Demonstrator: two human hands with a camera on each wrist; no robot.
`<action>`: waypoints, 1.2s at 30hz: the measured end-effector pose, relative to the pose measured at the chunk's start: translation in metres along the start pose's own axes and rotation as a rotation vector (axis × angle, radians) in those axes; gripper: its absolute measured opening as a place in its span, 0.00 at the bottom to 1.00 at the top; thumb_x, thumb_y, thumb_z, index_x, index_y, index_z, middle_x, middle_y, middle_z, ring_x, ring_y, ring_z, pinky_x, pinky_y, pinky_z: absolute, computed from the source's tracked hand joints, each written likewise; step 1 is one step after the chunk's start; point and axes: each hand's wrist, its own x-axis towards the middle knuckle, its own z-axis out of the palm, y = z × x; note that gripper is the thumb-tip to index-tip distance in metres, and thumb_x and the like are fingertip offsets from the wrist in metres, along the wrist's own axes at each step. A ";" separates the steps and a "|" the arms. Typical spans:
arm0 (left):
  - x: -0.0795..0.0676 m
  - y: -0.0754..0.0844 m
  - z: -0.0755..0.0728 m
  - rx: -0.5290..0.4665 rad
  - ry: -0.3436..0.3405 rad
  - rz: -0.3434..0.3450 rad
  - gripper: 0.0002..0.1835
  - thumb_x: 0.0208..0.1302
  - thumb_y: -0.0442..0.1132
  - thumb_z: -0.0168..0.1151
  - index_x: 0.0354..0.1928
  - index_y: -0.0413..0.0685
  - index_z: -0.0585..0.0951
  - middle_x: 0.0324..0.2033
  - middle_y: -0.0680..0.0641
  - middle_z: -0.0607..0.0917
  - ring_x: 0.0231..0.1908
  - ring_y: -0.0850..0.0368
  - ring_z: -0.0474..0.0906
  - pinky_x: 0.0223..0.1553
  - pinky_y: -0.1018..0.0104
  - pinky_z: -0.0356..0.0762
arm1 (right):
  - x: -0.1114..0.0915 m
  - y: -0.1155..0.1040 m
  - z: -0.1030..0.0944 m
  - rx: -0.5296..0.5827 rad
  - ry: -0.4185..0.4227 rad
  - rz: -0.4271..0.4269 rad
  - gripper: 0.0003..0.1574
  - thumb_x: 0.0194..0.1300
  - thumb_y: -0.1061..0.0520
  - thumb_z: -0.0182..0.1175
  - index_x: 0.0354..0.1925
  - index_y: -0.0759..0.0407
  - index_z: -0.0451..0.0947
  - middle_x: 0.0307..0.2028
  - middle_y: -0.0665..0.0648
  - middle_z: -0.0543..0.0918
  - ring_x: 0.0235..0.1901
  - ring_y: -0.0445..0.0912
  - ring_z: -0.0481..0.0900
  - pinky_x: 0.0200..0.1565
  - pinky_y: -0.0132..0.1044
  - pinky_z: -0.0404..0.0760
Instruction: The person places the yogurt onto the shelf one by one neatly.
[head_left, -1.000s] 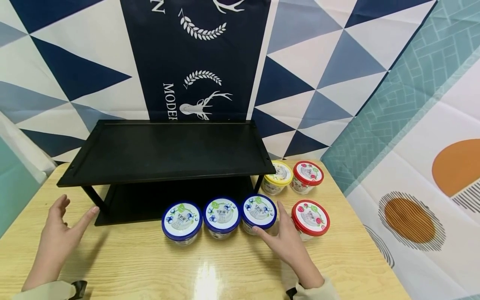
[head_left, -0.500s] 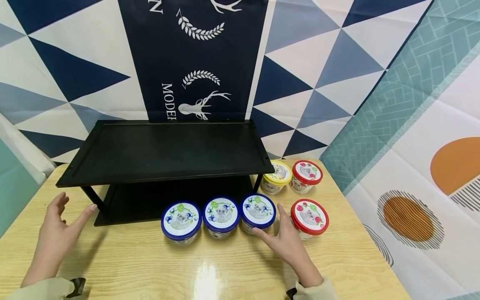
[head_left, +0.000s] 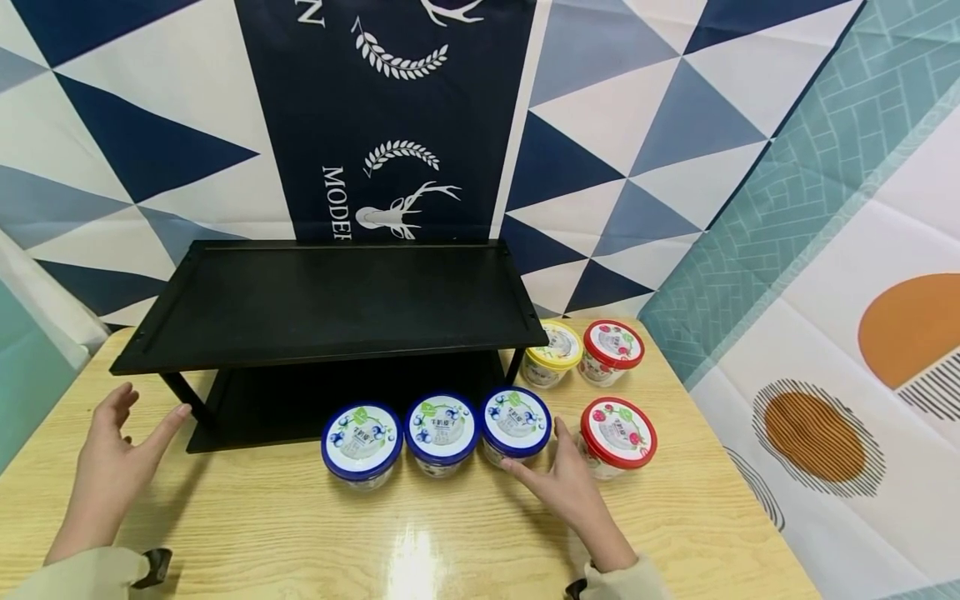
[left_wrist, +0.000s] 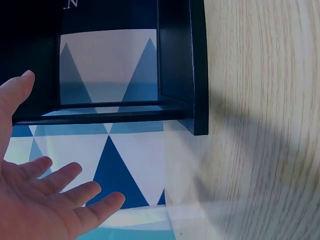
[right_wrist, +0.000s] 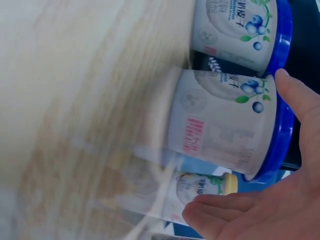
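Observation:
Three blue-lidded tubs with blueberry prints stand in a row on the table: a left tub (head_left: 362, 443), a middle tub (head_left: 442, 432) and a right tub (right_wrist: 220, 117). My right hand (head_left: 566, 483) is around the right tub's near right side. Its thumb tip is at the lid's edge in the right wrist view, while the straight fingers lie apart from the tub wall. Beside the black two-tier rack (head_left: 330, 304), my left hand (head_left: 120, 462) is raised with fingers spread, holding nothing. Its thumb points toward the rack's front left leg.
A red-lidded tub (head_left: 618, 433) stands just right of my right hand. Farther back are a yellow-lidded tub (head_left: 553, 354), partly behind the rack's corner, and another red-lidded tub (head_left: 612, 352). Patterned cloth (head_left: 577, 167) hangs behind the wooden table (head_left: 300, 533).
My right hand has shifted slightly left, its index fingertip now nearer the right blue-lidded tub. The left hand has hardly moved. The tubs and rack stay in place.

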 end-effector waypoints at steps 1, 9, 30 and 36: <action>0.000 0.000 0.000 -0.004 0.002 -0.001 0.49 0.65 0.58 0.50 0.72 0.39 0.35 0.71 0.30 0.39 0.70 0.31 0.36 0.64 0.31 0.46 | 0.000 0.000 0.001 0.012 0.000 0.003 0.76 0.44 0.24 0.62 0.72 0.67 0.41 0.70 0.72 0.52 0.69 0.67 0.48 0.65 0.65 0.58; 0.006 -0.003 0.002 -0.011 0.013 -0.004 0.49 0.65 0.58 0.50 0.72 0.40 0.35 0.71 0.31 0.41 0.70 0.31 0.37 0.65 0.32 0.46 | 0.002 0.001 0.014 0.162 0.040 -0.055 0.70 0.46 0.34 0.69 0.72 0.62 0.44 0.69 0.68 0.57 0.68 0.61 0.56 0.67 0.59 0.59; 0.020 0.002 0.006 -0.041 0.036 0.044 0.45 0.64 0.57 0.52 0.73 0.48 0.42 0.72 0.35 0.44 0.70 0.33 0.43 0.65 0.33 0.49 | 0.003 -0.005 0.032 0.317 0.082 0.012 0.63 0.46 0.40 0.72 0.69 0.60 0.50 0.64 0.66 0.67 0.64 0.59 0.65 0.65 0.56 0.66; 0.024 0.004 0.009 -0.041 0.039 0.058 0.44 0.65 0.57 0.52 0.72 0.43 0.44 0.71 0.33 0.47 0.69 0.31 0.44 0.64 0.32 0.51 | 0.004 -0.004 0.034 0.355 0.109 0.032 0.65 0.43 0.40 0.74 0.69 0.61 0.50 0.64 0.67 0.66 0.65 0.60 0.63 0.66 0.56 0.64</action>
